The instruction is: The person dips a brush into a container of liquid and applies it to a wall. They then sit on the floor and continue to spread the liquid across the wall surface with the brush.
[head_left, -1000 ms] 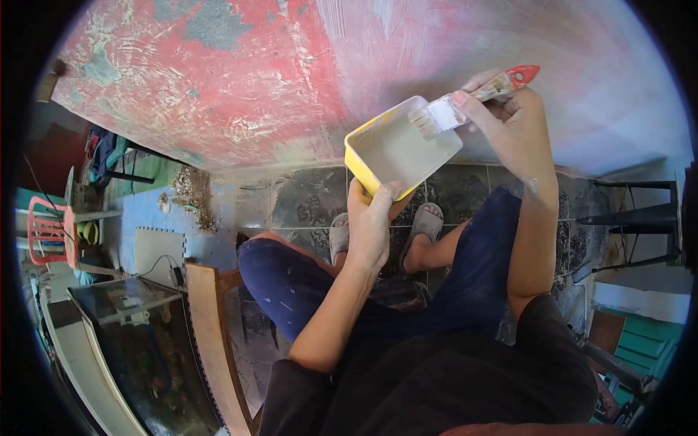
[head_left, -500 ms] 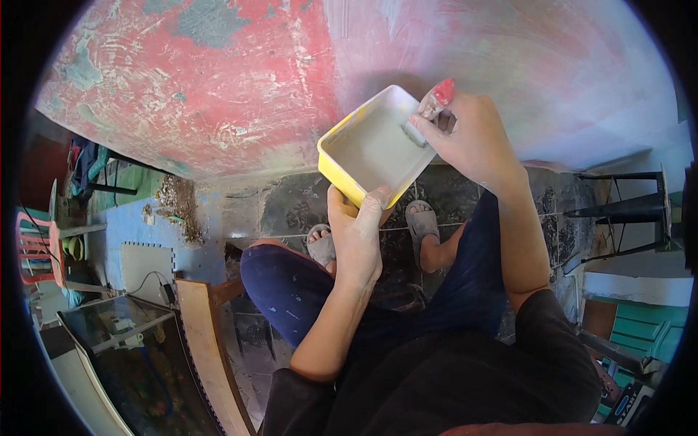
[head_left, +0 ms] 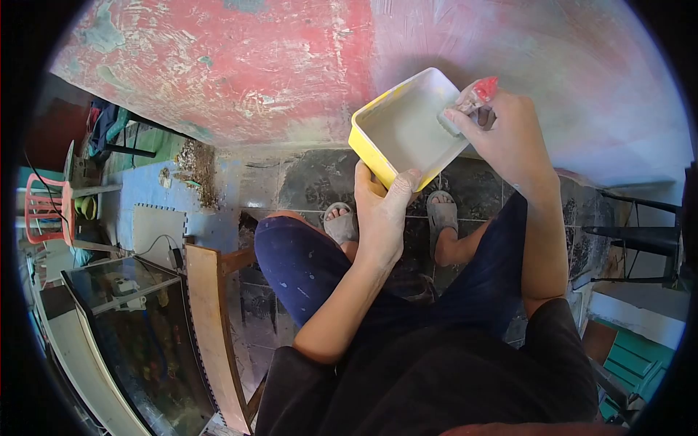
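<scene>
My left hand (head_left: 384, 207) grips the near edge of a yellow rectangular tray (head_left: 404, 129) holding pale grey-white paint, held up in front of the wall. My right hand (head_left: 507, 134) holds a paintbrush (head_left: 472, 98) with a red-tipped handle; its bristles dip into the tray's right side and are mostly hidden by the hand. Beyond the tray is a wall (head_left: 240, 65), worn red on the left, with whitish brushed paint (head_left: 582, 80) on the right.
I sit with knees in dark blue shorts (head_left: 298, 265) and sandalled feet (head_left: 342, 221) on dark floor tiles. A wooden board (head_left: 211, 320) and a glass tank (head_left: 138, 327) lie at left, a red plastic chair (head_left: 47, 218) further left, a black metal stand (head_left: 640, 240) at right.
The brush came off the tray's rim and went down into the paint. Tray and both hands shifted slightly up and to the right as the view moved.
</scene>
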`<state>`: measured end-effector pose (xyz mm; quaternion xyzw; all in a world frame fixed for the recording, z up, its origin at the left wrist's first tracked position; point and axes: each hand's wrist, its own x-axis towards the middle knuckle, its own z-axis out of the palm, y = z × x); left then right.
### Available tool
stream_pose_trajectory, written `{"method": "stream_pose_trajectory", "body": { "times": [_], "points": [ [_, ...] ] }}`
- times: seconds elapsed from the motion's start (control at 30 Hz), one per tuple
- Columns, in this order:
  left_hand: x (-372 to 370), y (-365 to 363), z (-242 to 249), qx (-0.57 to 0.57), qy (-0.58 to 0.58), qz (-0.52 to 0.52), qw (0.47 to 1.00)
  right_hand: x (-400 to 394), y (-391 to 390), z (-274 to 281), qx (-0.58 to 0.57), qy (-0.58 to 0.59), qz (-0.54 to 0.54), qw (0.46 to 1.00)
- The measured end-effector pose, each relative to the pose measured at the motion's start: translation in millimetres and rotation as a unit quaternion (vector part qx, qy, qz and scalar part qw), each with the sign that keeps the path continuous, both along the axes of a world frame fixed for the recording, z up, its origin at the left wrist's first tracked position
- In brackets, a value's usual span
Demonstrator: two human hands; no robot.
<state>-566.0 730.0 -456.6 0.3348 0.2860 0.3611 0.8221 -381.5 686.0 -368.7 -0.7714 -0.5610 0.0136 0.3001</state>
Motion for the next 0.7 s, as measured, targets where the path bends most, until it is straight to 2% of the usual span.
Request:
{"method": "stream_pose_trajectory", "body": {
  "times": [0.17, 0.23, 0.47, 0.7],
  "points": [
    [1, -2, -1, 0.001, 0.013, -0.006, 1.0, 6, -5, -5, -0.012, -0.058, 0.019, 0.998],
    [0, -2, -2, -0.006, 0.025, 0.004, 1.0, 3, -7, 5, 0.011, 0.027, -0.002, 1.0],
    [1, -3, -5, 0.037, 0.024, 0.01, 0.999, 4, -12, 14, 0.071, 0.043, -0.059, 0.995],
    [2, -5, -4, 0.039, 0.021, 0.004, 0.999, 5, -9, 3, 0.0, 0.025, -0.029, 0.999]
  ]
}}
